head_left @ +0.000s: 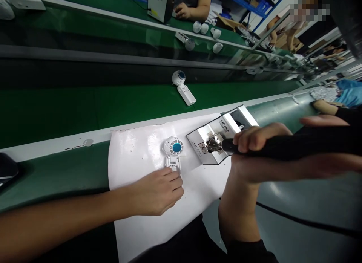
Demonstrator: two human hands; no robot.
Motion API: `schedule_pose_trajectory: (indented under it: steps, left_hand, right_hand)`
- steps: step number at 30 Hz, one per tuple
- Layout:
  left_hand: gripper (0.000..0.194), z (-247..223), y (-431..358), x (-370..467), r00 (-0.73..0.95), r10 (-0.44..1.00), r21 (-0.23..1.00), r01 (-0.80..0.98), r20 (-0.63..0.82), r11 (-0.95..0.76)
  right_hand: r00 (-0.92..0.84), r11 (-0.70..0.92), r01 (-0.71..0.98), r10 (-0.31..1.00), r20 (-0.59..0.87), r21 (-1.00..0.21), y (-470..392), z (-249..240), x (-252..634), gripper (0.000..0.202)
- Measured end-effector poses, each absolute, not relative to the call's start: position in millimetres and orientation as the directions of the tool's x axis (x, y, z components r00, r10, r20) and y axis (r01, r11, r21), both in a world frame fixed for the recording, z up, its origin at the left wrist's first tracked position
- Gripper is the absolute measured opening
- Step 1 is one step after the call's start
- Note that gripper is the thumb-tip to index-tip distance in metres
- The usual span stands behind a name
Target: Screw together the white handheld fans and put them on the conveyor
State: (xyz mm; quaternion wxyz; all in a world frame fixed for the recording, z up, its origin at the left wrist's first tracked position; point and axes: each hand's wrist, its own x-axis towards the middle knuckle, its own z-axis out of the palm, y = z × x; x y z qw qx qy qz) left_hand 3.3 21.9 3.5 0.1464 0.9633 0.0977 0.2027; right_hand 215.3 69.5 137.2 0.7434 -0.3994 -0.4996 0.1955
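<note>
A small white handheld fan [174, 147] with a round grille and blue centre lies on the white sheet [127, 157]. My left hand [160, 191] is closed over its handle, which the fingers partly hide. My right hand [263, 153] grips a long black electric screwdriver [299, 145], its fingers round the barrel. The tool's tip is at the metal mechanism of the silver screw feeder [226, 127], right of the fan; whether they touch cannot be made out.
Another white fan [184, 88] lies on the green conveyor [135, 103] behind a pale rail. Across the line are more white fan parts [200, 27] and a co-worker's hand [182, 10]. A black cable [299, 217] hangs at the lower right.
</note>
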Motion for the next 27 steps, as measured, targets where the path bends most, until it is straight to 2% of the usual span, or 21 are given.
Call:
schedule_pose_trajectory:
  steps: [3, 7, 11, 14, 18, 27]
  left_hand:
    - [0.015, 4.1, 21.8, 3.7, 0.893, 0.263, 0.329, 0.141, 0.365, -0.934]
    - [0.016, 6.7, 23.4, 4.0, 0.894, 0.244, 0.312, 0.126, 0.376, -0.942]
    - [0.016, 7.8, 25.3, 4.3, 0.887, 0.241, 0.307, 0.12, 0.394, -0.944]
    - [0.011, 5.9, 25.6, 4.5, 0.882, 0.226, 0.281, 0.113, 0.413, -0.953]
    - [0.006, 2.9, 25.0, 4.9, 0.878, 0.201, 0.246, 0.099, 0.434, -0.964]
    - [0.01, 2.3, 24.5, 6.3, 0.87, 0.217, 0.26, 0.107, 0.443, -0.96]
  right_hand:
    - [0.41, 0.658, 0.134, 0.644, 0.646, -0.741, 82.7, 128.2, 220.4, 0.044]
    - [0.376, 0.644, 0.135, 0.67, 0.64, -0.753, 77.2, 116.4, 211.9, 0.041]
    - [0.171, 0.601, -0.061, 0.793, 0.585, -0.797, 58.0, 115.1, 188.7, 0.047]
    - [0.08, 0.588, -0.223, 0.806, 0.587, -0.777, 50.0, 104.0, 167.2, 0.049]
    - [0.084, 0.557, -0.253, 0.827, 0.555, -0.791, 49.5, 84.7, 153.8, 0.045]
    - [0.114, 0.548, -0.234, 0.836, 0.537, -0.803, 49.5, 75.4, 156.5, 0.041]
